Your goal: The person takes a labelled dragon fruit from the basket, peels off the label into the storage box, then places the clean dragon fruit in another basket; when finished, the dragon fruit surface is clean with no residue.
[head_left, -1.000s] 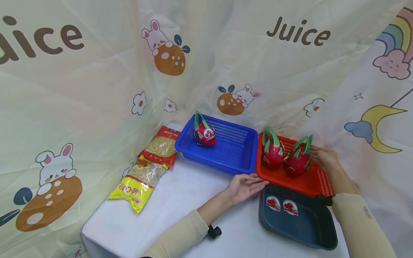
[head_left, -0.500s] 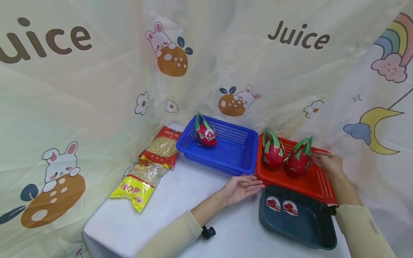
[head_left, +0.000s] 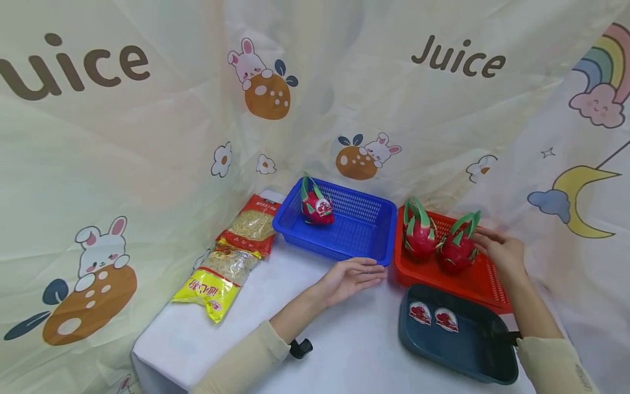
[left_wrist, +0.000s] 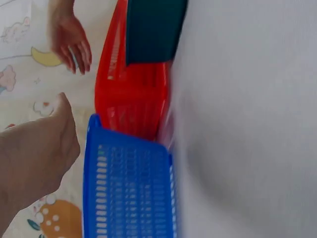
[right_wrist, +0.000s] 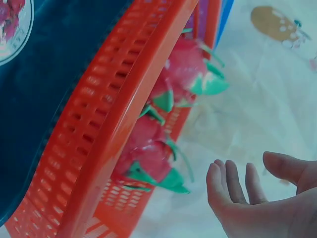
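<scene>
Right wrist view: right fingers [right_wrist: 216, 187] apart from pitaya [right_wrist: 148, 152]; head unclear

A yellow packet [head_left: 216, 282] touches a red packet [head_left: 251, 224] on the white table [head_left: 339, 345], before rabbit-printed cloth [head_left: 162, 153].

Table with plain white covering [head_left: 344, 339]. Directly upon it: one blue rectangular perforated plastic basket [head_left: 355, 232], far side; one red rectangular perforated plastic basket [head_left: 474, 282], just right of it; one dark blue-green rounded-rectangular tray [head_left: 455, 347], just before the red; at left, one red clear-fronted packet [head_left: 252, 223] and one yellow clear-fronted packet [head_left: 216, 282], ends meeting.
</scene>
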Demonstrator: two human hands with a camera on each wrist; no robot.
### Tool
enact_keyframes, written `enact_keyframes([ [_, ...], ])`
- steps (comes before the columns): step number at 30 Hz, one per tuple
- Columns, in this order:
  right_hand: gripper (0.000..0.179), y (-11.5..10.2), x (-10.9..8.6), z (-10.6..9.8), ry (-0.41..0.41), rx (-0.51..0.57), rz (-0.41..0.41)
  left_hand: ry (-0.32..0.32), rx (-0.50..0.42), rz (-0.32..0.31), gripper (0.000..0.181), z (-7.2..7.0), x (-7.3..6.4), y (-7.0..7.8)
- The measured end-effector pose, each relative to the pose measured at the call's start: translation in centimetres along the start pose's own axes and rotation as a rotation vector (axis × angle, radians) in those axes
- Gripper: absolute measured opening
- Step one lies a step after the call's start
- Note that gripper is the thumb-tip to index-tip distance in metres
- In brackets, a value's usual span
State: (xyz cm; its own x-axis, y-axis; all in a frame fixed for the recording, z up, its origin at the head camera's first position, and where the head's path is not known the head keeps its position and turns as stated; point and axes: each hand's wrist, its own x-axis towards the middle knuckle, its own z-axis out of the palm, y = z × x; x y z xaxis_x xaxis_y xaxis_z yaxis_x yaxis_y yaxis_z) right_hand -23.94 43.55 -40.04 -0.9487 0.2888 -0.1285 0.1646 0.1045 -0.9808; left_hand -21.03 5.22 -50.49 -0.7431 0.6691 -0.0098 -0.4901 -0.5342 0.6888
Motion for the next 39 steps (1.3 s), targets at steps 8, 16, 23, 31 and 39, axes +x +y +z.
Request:
enact_keyframes([
  [8,0.054,-1.0,-2.4,2.7,-0.032,-0.251,-0.151,0.062,0.137,0.122,0.044,-1.6,-2.6,4.5],
  [16,0.058,-1.9,-3.4,7.0,-0.121,-0.441,-0.229,0.158,0.123,0.206,0.047,-4.0,-5.7,7.9],
  [23,0.054,-3.0,-2.8,11.7,-0.198,-0.447,-0.278,0.253,0.053,0.276,0.042,-6.2,-7.8,9.1],
  [31,0.049,-3.5,0.1,17.3,-0.293,-0.337,-0.213,0.470,0.000,0.338,0.043,-8.6,-9.1,10.3],
  [39,0.045,-4.3,3.5,23.1,-0.402,-0.230,-0.113,0.582,-0.018,0.346,0.054,-10.9,-10.2,11.3],
])
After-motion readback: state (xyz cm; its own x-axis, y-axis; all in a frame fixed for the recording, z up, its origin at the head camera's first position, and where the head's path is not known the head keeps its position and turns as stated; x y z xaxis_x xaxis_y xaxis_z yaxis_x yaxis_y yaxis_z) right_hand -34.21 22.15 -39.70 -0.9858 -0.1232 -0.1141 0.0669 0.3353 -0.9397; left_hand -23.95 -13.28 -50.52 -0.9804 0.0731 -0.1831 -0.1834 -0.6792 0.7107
